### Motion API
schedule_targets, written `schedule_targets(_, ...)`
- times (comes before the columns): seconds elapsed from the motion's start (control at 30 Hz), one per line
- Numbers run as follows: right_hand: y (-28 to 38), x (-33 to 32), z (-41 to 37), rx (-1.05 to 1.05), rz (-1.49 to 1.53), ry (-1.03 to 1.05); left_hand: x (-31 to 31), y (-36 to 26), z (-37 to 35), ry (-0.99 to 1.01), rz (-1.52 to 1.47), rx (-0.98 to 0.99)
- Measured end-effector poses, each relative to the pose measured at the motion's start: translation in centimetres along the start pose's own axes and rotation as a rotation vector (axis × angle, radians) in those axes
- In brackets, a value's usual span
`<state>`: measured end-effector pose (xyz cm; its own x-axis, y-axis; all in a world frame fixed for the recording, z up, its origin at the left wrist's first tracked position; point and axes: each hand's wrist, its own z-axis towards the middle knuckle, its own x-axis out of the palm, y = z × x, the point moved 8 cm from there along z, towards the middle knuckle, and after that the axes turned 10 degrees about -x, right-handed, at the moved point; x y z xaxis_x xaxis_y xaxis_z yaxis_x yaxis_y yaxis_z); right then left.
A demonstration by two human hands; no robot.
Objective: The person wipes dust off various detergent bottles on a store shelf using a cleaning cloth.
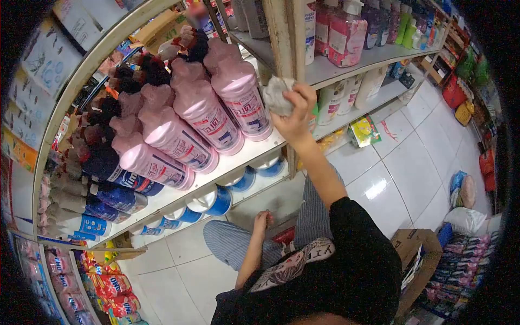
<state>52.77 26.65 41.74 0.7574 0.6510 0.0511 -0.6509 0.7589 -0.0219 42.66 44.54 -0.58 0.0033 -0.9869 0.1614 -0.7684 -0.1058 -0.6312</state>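
Note:
A crumpled whitish cloth (279, 96) is gripped in my right hand (297, 111), against the upright shelf post (291, 38). Just left of the cloth stands the nearest pink bottle (241, 97), in a row of similar bottles on the white shelf (238, 154). My left hand (264, 221) hangs low, over my striped trousers near the knees, with its fingers curled; whether it holds anything is too small to tell.
Blue and white tubs (216, 200) fill the lower shelf. Pink soap bottles (346, 38) stand at upper right, above white bottles (331, 103). A cardboard box (414, 249) sits on the tiled floor (374, 184) at right, near stacked packets.

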Motion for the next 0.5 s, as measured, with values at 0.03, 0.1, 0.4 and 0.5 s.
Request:
schedule_targets(0.03,-0.1,-0.1,1.3,-0.014,0.035,-0.024,0.0,-0.1,-0.1,-0.007,-0.025,0.012)
schedule_targets(0.1,0.1,-0.1,4.6,-0.113,-0.019,-0.052,0.4,-0.4,-0.5,0.003,-0.019,0.019)
schedule_targets(0.4,1.0,-1.2,16.0,-0.210,0.003,-0.227,0.7,-1.6,-1.4,0.002,-0.031,0.016)
schedule_targets(0.5,0.3,-0.1,12.5,-0.164,-0.054,-0.005,0.9,-1.7,-1.6,0.020,-0.063,0.045)
